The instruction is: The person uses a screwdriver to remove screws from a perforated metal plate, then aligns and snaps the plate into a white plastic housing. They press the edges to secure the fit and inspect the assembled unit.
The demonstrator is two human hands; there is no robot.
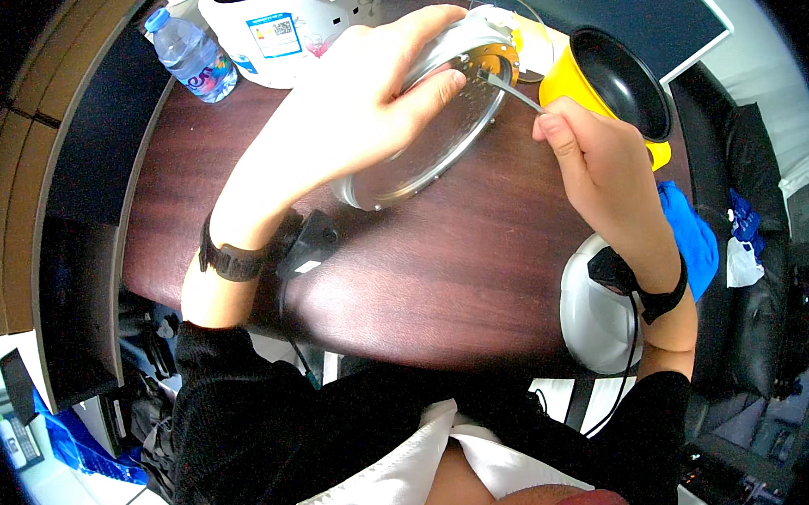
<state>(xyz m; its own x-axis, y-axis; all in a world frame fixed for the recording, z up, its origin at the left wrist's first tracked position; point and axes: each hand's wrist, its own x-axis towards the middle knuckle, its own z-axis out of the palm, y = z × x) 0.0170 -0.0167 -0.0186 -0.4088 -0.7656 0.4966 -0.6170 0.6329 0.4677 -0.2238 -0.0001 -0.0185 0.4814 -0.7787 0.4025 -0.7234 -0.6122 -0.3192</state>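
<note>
Round metal-rimmed lid (428, 158): raised off the desk (425, 288) toward its far side, tilted on edge, its inner face turned toward the lower right. Small bright studs sit along the rim; an amber-toned patch shows at the upper right of the face.

Left hand (381, 96): on the lid's upper left side, closed over its edge, thumb lying flat on the inner face, the other fingers over the outer side. Lid lies directly in its grip.

Right hand (593, 153): to the right of the lid, clear of it, fingers curled tight around a slim metal tool (517, 95). Tool reaches leftward, tip at the amber patch, near the left thumb; contact with the lid cannot be told.

Surroundings: yellow pot (619, 87) with black interior, just beyond the right hand. White appliance body (270, 25), behind the left hand; clear bottle with blue cap (191, 57) just left of it. Nearer the wearer, a white rounded object (594, 320) lies below the right wrist; blue cloth (692, 235) to the right of that wrist.
</note>
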